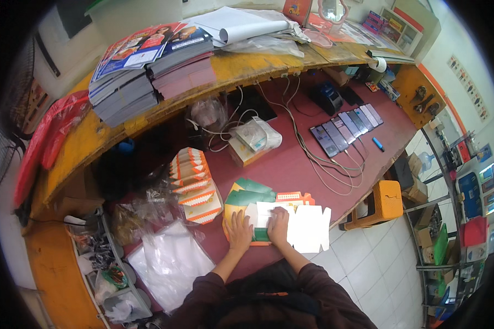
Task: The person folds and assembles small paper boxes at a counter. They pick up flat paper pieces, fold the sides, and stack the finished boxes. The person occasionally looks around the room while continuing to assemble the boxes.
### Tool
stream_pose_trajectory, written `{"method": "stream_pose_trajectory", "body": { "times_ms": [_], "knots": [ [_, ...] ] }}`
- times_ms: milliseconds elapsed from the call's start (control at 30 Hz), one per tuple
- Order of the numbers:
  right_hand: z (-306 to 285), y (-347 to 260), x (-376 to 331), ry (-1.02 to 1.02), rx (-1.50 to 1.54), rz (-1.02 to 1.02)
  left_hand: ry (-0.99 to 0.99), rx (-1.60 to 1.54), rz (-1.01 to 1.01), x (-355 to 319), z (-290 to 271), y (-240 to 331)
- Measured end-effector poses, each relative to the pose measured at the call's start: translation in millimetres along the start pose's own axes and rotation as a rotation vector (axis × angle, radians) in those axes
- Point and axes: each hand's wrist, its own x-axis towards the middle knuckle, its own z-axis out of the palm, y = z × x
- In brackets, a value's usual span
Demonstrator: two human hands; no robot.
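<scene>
Resting your left hand [239, 231], spread and grasping nothing, on green-yellow card [253, 194] | your right hand [279, 226] half-curled on white card [311, 226], grip unclear | orange-white cartons [196, 183] left of your left fingers

text: none readable | booklet covers [139, 48]: printed lettering (too small and blurred to make out)

White carton [310, 227], green-and-yellow packaging [250, 194], maroon tabletop [284, 171] (nearly wine)

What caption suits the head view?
Left hand and right hand on cardboard at a maroon desk, phones lined up beyond.
</scene>
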Motion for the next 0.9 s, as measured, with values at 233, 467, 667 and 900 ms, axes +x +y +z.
{"method": "stream_pose_trajectory", "body": {
  "times_ms": [233,467,667,900],
  "knots": [
    [-78,12,-38,-0.199,0.085,0.22,-0.252,-0.482,0.574,-2,-34,46],
    [-109,6,-74,-0.495,-0.446,-0.081,-0.697,-0.407,0.394,32,-16,33],
    [-68,33,7,-1.166,-0.521,0.127,-0.879,-0.565,0.358,59,-10,3],
    [-66,20,0,-0.557,-0.5,0.426,-0.981,-0.236,0.44,58,-16,14]
  ]
}}
